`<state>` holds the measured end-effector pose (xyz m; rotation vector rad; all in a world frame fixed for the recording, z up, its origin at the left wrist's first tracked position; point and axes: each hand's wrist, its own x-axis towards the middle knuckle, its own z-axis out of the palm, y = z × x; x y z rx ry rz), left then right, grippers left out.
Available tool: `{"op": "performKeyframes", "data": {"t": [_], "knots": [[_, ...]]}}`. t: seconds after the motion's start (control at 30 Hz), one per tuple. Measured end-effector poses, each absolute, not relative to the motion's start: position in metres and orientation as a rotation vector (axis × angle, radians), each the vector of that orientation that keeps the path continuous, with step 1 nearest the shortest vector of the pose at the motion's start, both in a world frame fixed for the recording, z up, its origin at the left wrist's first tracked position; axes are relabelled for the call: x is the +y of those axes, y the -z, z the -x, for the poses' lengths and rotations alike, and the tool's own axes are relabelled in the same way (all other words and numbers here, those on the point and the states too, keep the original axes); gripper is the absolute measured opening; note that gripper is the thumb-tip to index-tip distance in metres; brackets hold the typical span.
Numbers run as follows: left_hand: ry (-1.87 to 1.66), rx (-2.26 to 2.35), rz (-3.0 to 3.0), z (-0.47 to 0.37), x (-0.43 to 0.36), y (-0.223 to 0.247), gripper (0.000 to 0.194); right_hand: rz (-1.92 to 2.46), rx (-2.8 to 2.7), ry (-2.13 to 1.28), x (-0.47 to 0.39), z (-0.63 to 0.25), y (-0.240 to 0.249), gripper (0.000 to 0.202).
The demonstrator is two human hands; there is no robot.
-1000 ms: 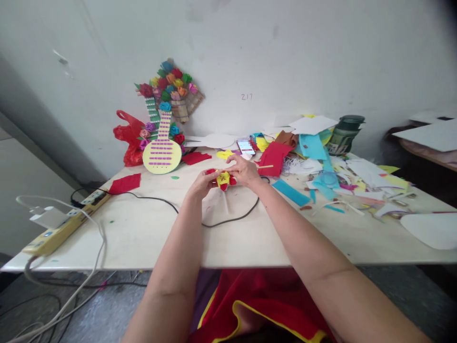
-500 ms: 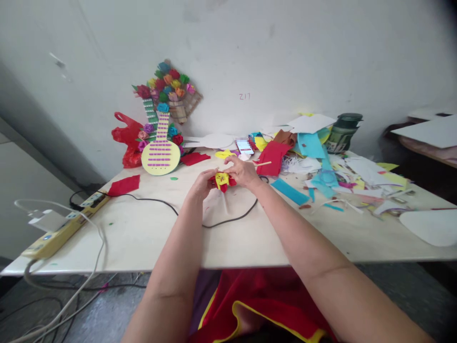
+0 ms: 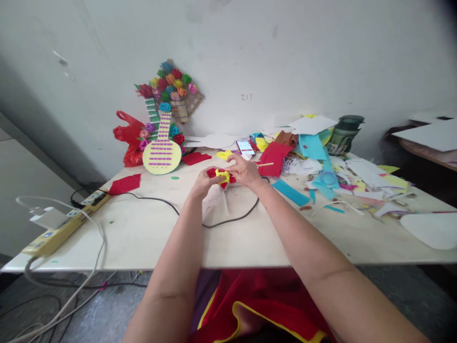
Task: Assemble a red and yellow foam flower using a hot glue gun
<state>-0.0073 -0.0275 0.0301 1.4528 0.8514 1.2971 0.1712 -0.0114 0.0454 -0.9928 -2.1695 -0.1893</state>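
Observation:
A small red and yellow paper flower (image 3: pixel 223 177) is held above the middle of the table, a pale stem hanging below it. On its left side, my left hand (image 3: pixel 204 183) is closed around the red part, thumb by the yellow centre. My right hand (image 3: pixel 244 170) pinches the flower's right edge with fingertips. A thin wooden stick (image 3: pixel 265 165) pokes out to the right from behind my right hand; how it is held is hidden.
A yellow lute-shaped craft (image 3: pixel 162 156) and paper flowers lean against the wall. Black cable (image 3: pixel 232 221) loops below the hands. A phone (image 3: pixel 245 147), red paper (image 3: pixel 274 158), blue strips, scraps and a green bottle (image 3: pixel 345 136) lie right. A power strip (image 3: pixel 67 223) sits left.
The yellow centre, which was spread flat facing up, is now folded and partly covered by my left thumb. Both hands remain at nearly the same spot. The view has shifted slightly.

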Motion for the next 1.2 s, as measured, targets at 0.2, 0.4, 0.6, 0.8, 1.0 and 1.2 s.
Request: {"op": "performKeyframes", "data": {"t": [0.2, 0.4, 0.6, 0.8, 1.0, 1.2], "knots": [[-1.383, 0.863, -1.487, 0.0054, -0.0260, -0.0298, 0.038, 0.970, -2.152, 0.213, -0.0079, -0.1730, -0.0433, 0.024], [-1.382, 0.870, -1.505, 0.0059, -0.0266, -0.0297, 0.039, 0.974, -2.177, 0.219, -0.0051, -0.1752, -0.0421, 0.024], [-1.348, 0.857, -1.309, 0.0069, -0.0259, -0.0318, 0.037, 0.968, -2.190, 0.233, -0.0074, -0.1755, -0.0443, 0.024], [-1.324, 0.874, -1.303, 0.0074, -0.0260, -0.0317, 0.038, 0.994, -2.231, 0.240, -0.0079, -0.1750, -0.0450, 0.025], [-1.313, 0.915, -1.238, 0.0080, -0.0250, -0.0324, 0.035, 0.979, -2.261, 0.279, -0.0061, -0.1764, -0.0430, 0.028], [-1.296, 0.893, -1.257, 0.0112, -0.0214, -0.0289, 0.029, 0.986, -2.292, 0.269, -0.0051, -0.1770, -0.0422, 0.029]]}}
